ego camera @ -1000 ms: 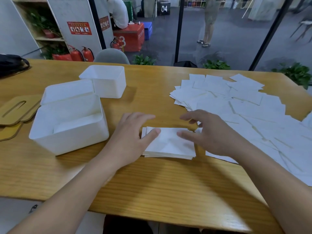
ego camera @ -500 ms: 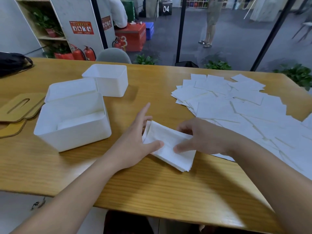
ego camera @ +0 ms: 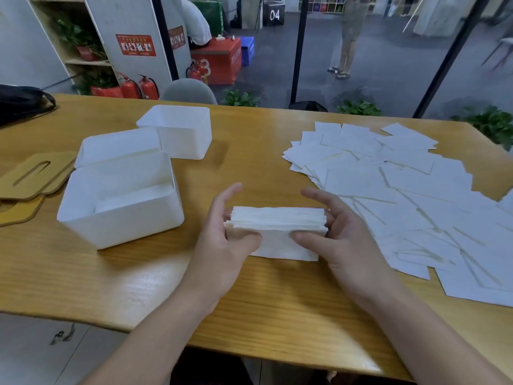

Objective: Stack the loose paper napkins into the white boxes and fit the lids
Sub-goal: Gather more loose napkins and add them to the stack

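Thumbs (ego camera: 251,241) press the near face of the napkin stack (ego camera: 277,226) while the other fingers curl round its two short ends, so I read both hands as grasping it: left hand (ego camera: 224,245) on the left end, right hand (ego camera: 341,240) on the right. The stack stands on its long edge on the table (ego camera: 249,301), in front of me, just right of the nearest white box (ego camera: 119,218), which is open with some napkins already low inside. I judge the bundle light and soft, its sheets loose and ready to fan or slip, so holding it squeezed at both ends looks sensible. Two more white boxes (ego camera: 180,132) sit behind. Loose napkins (ego camera: 388,184) spread across the right side. Wooden lids (ego camera: 30,176) lie at far left.
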A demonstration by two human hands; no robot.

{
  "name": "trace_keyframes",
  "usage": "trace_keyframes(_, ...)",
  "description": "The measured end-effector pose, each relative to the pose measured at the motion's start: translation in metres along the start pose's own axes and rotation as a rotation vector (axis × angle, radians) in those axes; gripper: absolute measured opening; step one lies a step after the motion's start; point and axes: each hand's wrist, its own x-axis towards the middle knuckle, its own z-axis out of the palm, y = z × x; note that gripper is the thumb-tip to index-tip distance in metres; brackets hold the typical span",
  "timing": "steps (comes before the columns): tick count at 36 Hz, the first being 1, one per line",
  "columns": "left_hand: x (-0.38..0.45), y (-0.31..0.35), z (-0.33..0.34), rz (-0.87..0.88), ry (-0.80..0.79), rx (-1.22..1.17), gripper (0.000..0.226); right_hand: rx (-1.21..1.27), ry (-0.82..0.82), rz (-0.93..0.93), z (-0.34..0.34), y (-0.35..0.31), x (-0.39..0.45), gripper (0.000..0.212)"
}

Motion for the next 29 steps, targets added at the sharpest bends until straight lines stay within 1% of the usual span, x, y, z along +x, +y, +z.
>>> trace_keyframes(2,-0.007,0.0,0.007,0.013,0.055,-0.015,0.092,-0.04,0.019,0.01,0.006,0.003,-0.005,0.068)
trace_keyframes(4,-0.011,0.0,0.01,0.05,0.076,-0.023,0.098,-0.083,0.044,-0.008,0.009,0.002,-0.01,0.072)
trace_keyframes(8,-0.014,0.002,0.015,0.124,-0.001,-0.049,0.106,-0.185,0.058,-0.084,0.013,-0.005,-0.012,0.08)
trace_keyframes(11,-0.016,0.003,0.013,0.129,0.021,-0.039,0.104,-0.195,0.065,-0.082,0.015,-0.005,-0.013,0.081)
trace_keyframes(13,-0.018,0.004,0.01,0.13,0.054,-0.022,0.1,-0.132,0.105,-0.061,0.018,-0.005,-0.015,0.081)
trace_keyframes(15,-0.02,0.004,0.009,0.135,0.044,0.0,0.099,-0.081,0.159,-0.049,0.024,-0.004,-0.017,0.078)
trace_keyframes(17,-0.022,0.002,0.01,0.139,0.026,-0.012,0.099,-0.076,0.224,-0.052,0.03,-0.003,-0.018,0.069)
trace_keyframes(19,-0.024,0.002,0.011,0.148,0.041,-0.023,0.098,-0.068,0.262,-0.059,0.036,-0.003,-0.019,0.059)
trace_keyframes(23,-0.029,0.002,0.011,0.174,0.081,-0.016,0.095,-0.079,0.287,-0.056,0.039,-0.005,-0.021,0.053)
trace_keyframes(26,-0.029,0.006,0.013,0.122,0.061,-0.04,0.088,-0.072,0.288,-0.001,0.043,-0.006,-0.025,0.05)
trace_keyframes(29,-0.028,0.012,0.015,0.163,0.054,0.001,0.089,-0.107,0.303,-0.015,0.043,-0.008,-0.026,0.047)
